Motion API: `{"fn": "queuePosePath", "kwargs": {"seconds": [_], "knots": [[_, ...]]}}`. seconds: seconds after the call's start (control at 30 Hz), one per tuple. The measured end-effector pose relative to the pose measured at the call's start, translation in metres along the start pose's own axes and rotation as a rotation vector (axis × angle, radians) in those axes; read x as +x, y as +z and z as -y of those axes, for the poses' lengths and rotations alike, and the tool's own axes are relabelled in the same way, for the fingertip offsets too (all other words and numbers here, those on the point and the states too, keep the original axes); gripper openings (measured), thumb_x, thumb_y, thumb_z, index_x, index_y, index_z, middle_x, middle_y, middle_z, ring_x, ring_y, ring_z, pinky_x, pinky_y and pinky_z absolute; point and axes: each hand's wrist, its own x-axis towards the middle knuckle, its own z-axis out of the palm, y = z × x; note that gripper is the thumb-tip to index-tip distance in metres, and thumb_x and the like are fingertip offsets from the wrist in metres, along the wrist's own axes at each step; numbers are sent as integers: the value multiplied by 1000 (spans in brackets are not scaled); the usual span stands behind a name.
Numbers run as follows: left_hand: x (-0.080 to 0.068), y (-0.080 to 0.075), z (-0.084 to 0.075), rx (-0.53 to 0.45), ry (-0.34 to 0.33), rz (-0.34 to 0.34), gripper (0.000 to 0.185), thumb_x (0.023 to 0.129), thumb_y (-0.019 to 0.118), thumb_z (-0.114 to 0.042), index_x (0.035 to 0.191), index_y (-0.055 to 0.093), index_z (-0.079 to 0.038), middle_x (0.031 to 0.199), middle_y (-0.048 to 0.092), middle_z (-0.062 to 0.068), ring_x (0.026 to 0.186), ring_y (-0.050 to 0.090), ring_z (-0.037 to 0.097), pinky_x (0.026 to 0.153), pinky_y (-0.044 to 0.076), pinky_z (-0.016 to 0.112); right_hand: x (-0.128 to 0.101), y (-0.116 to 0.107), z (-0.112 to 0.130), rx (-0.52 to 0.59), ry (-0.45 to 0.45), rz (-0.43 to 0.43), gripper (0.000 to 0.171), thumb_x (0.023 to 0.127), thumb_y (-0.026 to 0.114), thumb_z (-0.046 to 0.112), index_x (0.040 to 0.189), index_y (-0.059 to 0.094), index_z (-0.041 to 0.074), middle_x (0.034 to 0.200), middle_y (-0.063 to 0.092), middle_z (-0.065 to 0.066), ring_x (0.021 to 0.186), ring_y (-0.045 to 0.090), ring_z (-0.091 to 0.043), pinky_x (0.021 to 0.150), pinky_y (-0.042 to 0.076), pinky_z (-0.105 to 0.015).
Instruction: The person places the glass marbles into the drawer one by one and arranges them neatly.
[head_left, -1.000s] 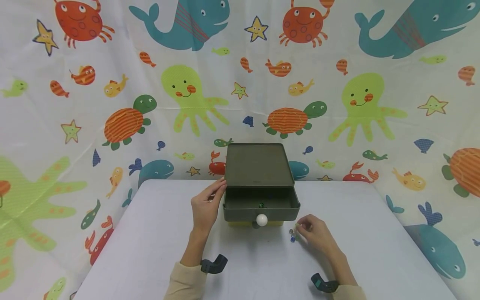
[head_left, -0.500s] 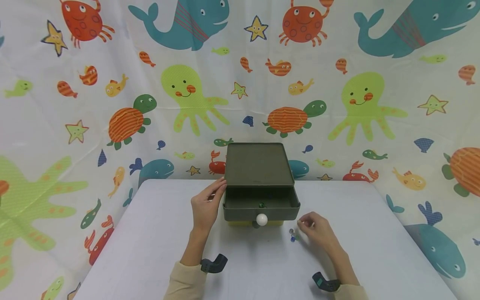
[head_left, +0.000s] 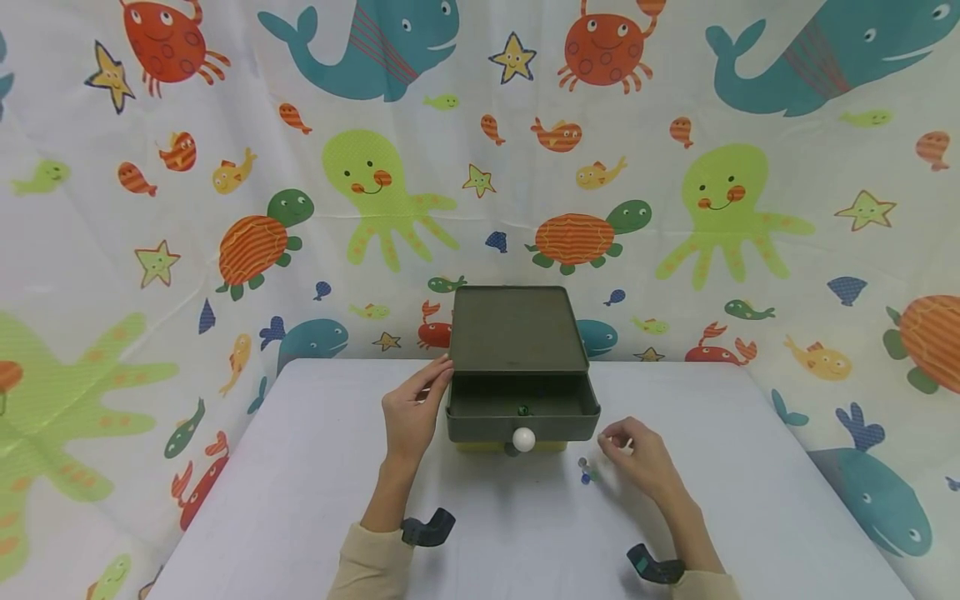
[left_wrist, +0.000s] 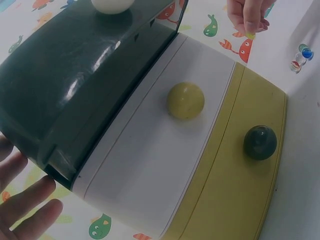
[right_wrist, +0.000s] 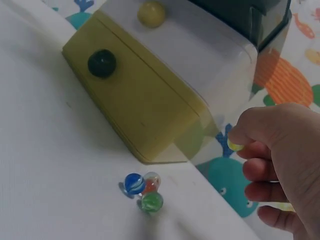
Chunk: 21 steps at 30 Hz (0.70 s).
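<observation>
A small mini drawer cabinet [head_left: 517,329] stands on the table with its dark green top drawer [head_left: 480,429] pulled out. Inside that drawer lies a green marble [head_left: 522,411]. My left hand [head_left: 411,408] rests its fairly straight fingertips against the cabinet's left side, by the top drawer. To the right of the cabinet, my right hand [head_left: 637,458] pinches a yellow marble [right_wrist: 234,146] between thumb and forefinger, raised above the table. Below it on the table sit a blue marble [right_wrist: 134,183], a green-swirled marble [right_wrist: 152,202] and a clear one with red [right_wrist: 151,179], close together.
Below the dark drawer are a white drawer [left_wrist: 145,145] with a yellow knob [left_wrist: 185,100] and a yellow drawer [left_wrist: 225,175] with a dark green knob [left_wrist: 260,142], both pushed in. The top drawer's white knob [head_left: 523,439] juts forward. A sea-animal curtain [head_left: 450,183] hangs behind.
My right hand has lifted away from the marbles on the table, up and slightly right, with the yellow marble in its fingertips. The left hand has stayed at the cabinet's side.
</observation>
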Motion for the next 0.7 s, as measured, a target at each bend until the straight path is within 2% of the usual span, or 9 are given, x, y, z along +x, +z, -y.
{"fn": "queuePosePath", "kwargs": {"seconds": [0.23,0.47,0.7], "knots": [[-1,0,0,0,-6,3,22,93,72,-20,113,77,-12,117,75,4,94,76,21,72,56,11,-2,-4,7,-13,-36,-45,16,90,73,21,102,68,12,85,60,2,82,54,-13,78,52,-32],[0,0,0,-8,-2,1,22,92,72,-19,113,77,-11,117,76,6,93,76,23,72,56,10,-5,-9,14,4,-88,-101,16,89,75,18,100,67,10,85,62,0,82,57,-17,78,55,-40],[-1,0,0,1,12,-1,22,92,73,-18,113,77,-11,117,76,5,94,76,20,72,56,11,-7,-13,21,6,-142,-176,15,87,77,16,97,68,11,85,63,2,81,56,-13,73,56,-38]]}}
